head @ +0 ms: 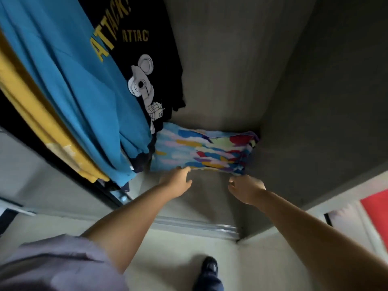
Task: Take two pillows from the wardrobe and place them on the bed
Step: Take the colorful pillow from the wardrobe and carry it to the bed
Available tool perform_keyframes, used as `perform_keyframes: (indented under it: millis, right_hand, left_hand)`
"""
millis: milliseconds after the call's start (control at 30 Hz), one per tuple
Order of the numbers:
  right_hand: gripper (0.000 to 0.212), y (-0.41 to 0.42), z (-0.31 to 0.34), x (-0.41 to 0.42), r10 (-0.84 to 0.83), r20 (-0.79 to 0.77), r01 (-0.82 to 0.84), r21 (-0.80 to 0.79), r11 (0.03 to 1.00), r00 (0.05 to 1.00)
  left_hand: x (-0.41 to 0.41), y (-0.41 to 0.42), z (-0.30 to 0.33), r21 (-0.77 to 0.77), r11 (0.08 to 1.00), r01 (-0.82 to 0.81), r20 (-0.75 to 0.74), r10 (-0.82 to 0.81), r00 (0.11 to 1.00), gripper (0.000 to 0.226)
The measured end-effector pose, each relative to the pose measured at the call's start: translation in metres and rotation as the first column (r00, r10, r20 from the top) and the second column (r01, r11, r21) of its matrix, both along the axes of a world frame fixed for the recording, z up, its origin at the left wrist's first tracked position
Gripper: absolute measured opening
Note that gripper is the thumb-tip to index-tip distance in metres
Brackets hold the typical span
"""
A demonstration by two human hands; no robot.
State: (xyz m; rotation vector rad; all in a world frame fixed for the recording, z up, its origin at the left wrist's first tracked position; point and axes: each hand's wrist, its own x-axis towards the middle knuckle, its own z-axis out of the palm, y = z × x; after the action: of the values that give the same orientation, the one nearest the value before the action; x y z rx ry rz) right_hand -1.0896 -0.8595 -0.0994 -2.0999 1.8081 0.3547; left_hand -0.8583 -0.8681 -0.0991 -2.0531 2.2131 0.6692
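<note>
Near edge: I saw one dark shoe (209, 267), leg cut off by the frame. Left hand (177, 183) touched the pillow's front edge, fingers hidden, grip unclear. Right hand (245, 189) was loosely curled just short of it, holding nothing. One colourful pillow (201, 151) lay at the back of the wardrobe floor (207, 194), left end hidden by three hanging shirts (88, 97).

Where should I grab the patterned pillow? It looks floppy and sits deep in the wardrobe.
Take the pillow by its near edge, one hand at each front corner, coming straight in from the open front. It lies flat on the wardrobe floor against the back wall, with hanging shirts crowding its left side. The left hand and right hand are already at those corners.
</note>
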Motion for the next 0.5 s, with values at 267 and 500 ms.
perform_keyframes:
  millis: [267,500]
  right_hand:
    - [0.041,-0.144,-0.079,0.007,0.001,0.026,-0.002,0.06,0.998,1.0]
    - [0.039,-0.279,-0.165,0.026,0.005,-0.031,-0.003,0.051,0.999,0.999]
  left_hand:
    - [0.008,-0.141,-0.063,0.048,0.996,0.076,0.07,-0.079,0.994,0.044]
    - [0.018,-0.257,-0.159,0.041,0.989,0.141,0.21,-0.147,0.967,0.05]
